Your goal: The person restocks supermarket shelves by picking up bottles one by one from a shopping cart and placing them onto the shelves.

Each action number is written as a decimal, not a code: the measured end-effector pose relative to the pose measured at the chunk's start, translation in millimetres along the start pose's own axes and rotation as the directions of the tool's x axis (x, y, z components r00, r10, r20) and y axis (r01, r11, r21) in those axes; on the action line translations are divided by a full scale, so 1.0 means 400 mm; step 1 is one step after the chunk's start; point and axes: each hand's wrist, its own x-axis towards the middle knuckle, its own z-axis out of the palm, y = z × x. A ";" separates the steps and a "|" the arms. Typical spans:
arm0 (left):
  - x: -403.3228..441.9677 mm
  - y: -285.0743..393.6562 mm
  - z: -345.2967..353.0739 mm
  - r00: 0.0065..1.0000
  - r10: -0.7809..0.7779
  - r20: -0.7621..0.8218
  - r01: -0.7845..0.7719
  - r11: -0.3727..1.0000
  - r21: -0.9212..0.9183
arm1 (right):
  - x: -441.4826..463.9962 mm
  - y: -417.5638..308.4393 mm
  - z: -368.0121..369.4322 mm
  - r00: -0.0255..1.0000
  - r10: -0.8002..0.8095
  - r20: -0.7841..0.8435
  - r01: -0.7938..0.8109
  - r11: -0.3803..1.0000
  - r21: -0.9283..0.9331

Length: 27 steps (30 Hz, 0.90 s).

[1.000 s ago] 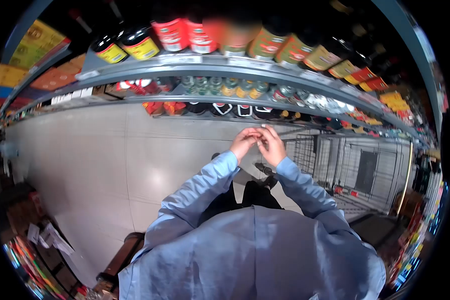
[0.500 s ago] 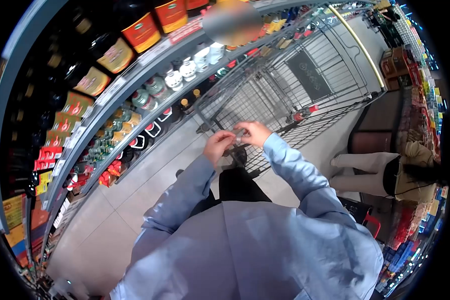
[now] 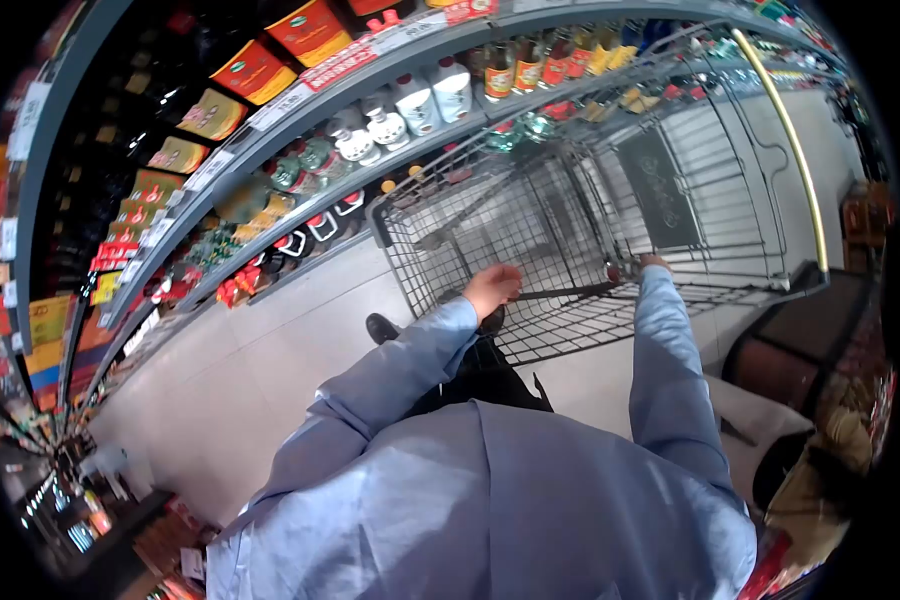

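My left hand (image 3: 495,289) is over the near side of a wire shopping cart (image 3: 480,330), its fingers loosely bent and pointing right. Nothing shows between them. A dark strip (image 3: 570,293) runs from beside this hand toward the right; whether it is part of the cart, I cannot tell. My right hand (image 3: 653,262) reaches into the cart area, below the dark panel (image 3: 658,190) of the cart's seat part. Its fingers are mostly hidden. A small reddish thing (image 3: 615,272) lies just left of it, too unclear to name.
Shelves with bottles (image 3: 450,90) and price labels run along the left and far side, close to the cart. The cart's yellowish handle (image 3: 788,150) is at right. Another person (image 3: 820,480) crouches or bends at lower right, near a brown display (image 3: 800,330).
My hands, held together before, have moved apart: the right one out to the right over the cart, the left one staying near the middle. The view has turned and the cart appears nearer.
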 end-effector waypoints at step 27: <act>-0.487 0.152 -0.184 0.787 0.616 -0.035 -0.473 0.638 0.607 | -0.889 -0.470 -0.601 0.348 -0.915 -0.202 0.650 0.080 0.756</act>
